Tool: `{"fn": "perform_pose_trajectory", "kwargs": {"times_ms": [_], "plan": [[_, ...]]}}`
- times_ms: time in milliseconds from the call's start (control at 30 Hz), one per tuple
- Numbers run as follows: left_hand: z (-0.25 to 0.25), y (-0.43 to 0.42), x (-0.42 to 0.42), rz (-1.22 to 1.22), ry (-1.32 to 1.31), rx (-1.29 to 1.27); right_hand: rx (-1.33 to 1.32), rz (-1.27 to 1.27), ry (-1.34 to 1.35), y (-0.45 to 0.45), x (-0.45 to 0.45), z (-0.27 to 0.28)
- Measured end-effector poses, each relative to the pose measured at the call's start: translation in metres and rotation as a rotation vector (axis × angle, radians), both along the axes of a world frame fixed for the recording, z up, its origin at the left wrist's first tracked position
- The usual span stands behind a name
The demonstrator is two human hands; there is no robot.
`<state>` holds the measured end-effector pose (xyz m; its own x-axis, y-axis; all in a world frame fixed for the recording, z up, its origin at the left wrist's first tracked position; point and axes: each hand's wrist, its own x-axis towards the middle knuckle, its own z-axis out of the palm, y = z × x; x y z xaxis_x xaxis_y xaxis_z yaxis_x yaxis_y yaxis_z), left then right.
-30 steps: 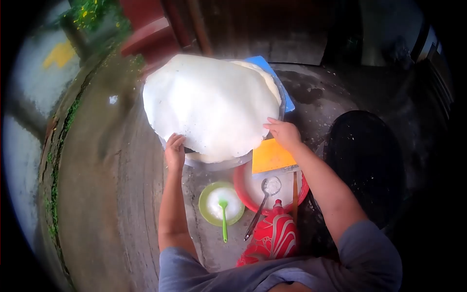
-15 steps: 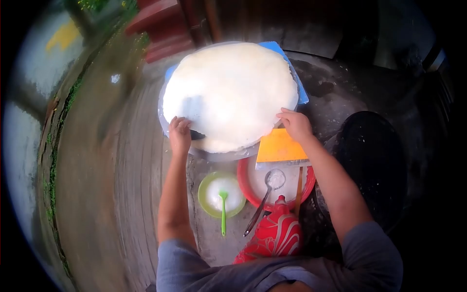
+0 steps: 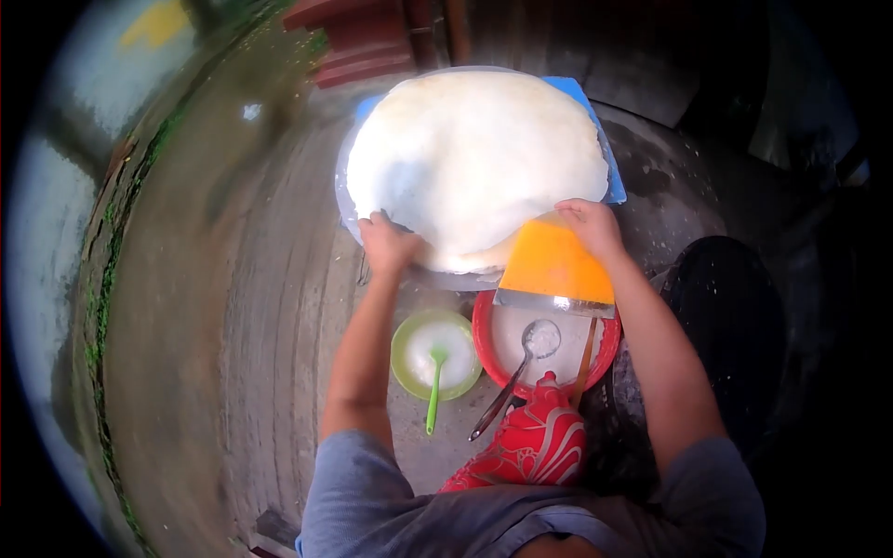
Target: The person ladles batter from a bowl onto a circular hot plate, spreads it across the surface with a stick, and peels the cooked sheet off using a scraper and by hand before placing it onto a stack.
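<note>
A large round white sheet [image 3: 474, 158] lies on a pile of similar sheets on a round tray [image 3: 346, 200], over something blue [image 3: 584, 98]. My left hand [image 3: 386, 244] is at the sheet's lower left edge, fingers closed on it. At the lower right edge my right hand [image 3: 591, 226] pinches the same sheet, just above a yellow scraper [image 3: 549, 263] with a metal edge. The sheet's near edge is slightly raised between the hands, with a paler tan layer showing below.
Below the tray are a green bowl [image 3: 402, 365] with white contents and a green brush [image 3: 434, 395], and a red basin [image 3: 611, 346] of white liquid with a ladle [image 3: 498, 405]. A red patterned cloth-like thing [image 3: 535, 442] is near my lap. A black round object [image 3: 726, 335] is right.
The sheet has come down from its lifted, slanted position and now lies over the pile. Both hands stay at its near edge. The whole view has shifted, so things appear further right.
</note>
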<state>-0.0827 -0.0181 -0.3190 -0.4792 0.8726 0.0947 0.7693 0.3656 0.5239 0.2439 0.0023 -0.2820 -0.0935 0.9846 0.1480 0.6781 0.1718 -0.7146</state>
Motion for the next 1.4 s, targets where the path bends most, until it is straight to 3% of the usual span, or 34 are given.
{"fn": "perform_pose_trajectory", "kwargs": {"times_ms": [267,300,367,400,467,500,533,600,633,767,933,967,1033,1167,1267,1400], "plan": [[-0.011,-0.087,-0.036,0.228,-0.244,0.142,-0.037,0.085,-0.052,-0.018,-0.002,-0.025],[-0.013,-0.098,-0.041,0.240,-0.375,0.194,-0.045,0.083,-0.048,-0.021,-0.002,-0.026],[-0.015,-0.103,-0.043,0.247,-0.504,0.239,0.152,0.095,-0.001,-0.026,-0.002,-0.023],[-0.014,-0.102,-0.042,0.247,-0.449,0.275,0.147,0.091,0.000,-0.023,0.003,-0.030],[-0.009,-0.093,-0.037,0.253,-0.340,0.351,-0.099,-0.092,0.481,-0.009,0.017,-0.045],[0.000,-0.081,-0.031,0.222,-0.238,0.344,-0.244,-0.309,0.549,-0.006,0.018,-0.031],[0.007,-0.068,-0.023,0.179,-0.194,0.339,-0.245,-0.311,0.548,0.000,0.017,-0.024],[0.011,-0.031,-0.013,0.124,-0.200,0.305,-0.447,-0.581,0.686,0.006,0.011,-0.015],[0.004,-0.011,-0.012,0.103,-0.136,0.319,-0.440,-0.507,0.847,0.000,0.000,-0.004],[-0.005,0.044,-0.004,0.041,0.033,0.329,-0.446,-0.463,0.813,0.021,-0.014,-0.025],[-0.001,0.047,0.000,0.087,0.213,0.041,-0.556,-0.303,1.015,0.006,-0.016,-0.028],[0.000,0.045,-0.001,0.083,0.274,0.024,-0.556,-0.308,1.020,-0.004,-0.013,-0.022],[0.003,0.040,-0.004,0.066,0.320,-0.026,-0.453,-0.399,0.685,-0.030,0.000,-0.020],[0.003,0.042,-0.009,0.078,0.345,-0.122,-0.412,-0.344,0.667,-0.105,0.036,-0.081],[0.003,0.041,-0.009,0.087,0.288,-0.161,-0.521,-0.409,0.650,-0.181,0.051,-0.114],[-0.027,0.025,-0.018,0.108,0.260,0.036,-0.700,-0.416,0.572,-0.269,0.077,-0.161]]}}
